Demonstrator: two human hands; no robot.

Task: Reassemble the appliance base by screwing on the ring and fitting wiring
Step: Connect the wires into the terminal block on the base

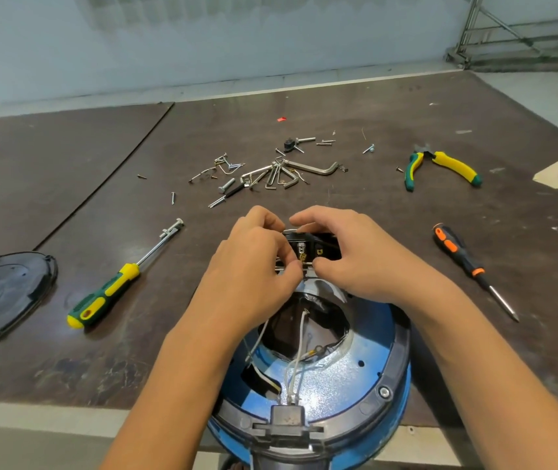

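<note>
The blue appliance base [348, 378] is set at the near edge of the worktop [135, 334], open underside turned up, long axis running away from the person. At its far rim a black connector block [325, 247] is gripped by both hands, left hand [253, 262] and right hand [352, 256], fingers curled round it. The dark, scuffed worktop is backed by a pale wall [203, 45].
</note>
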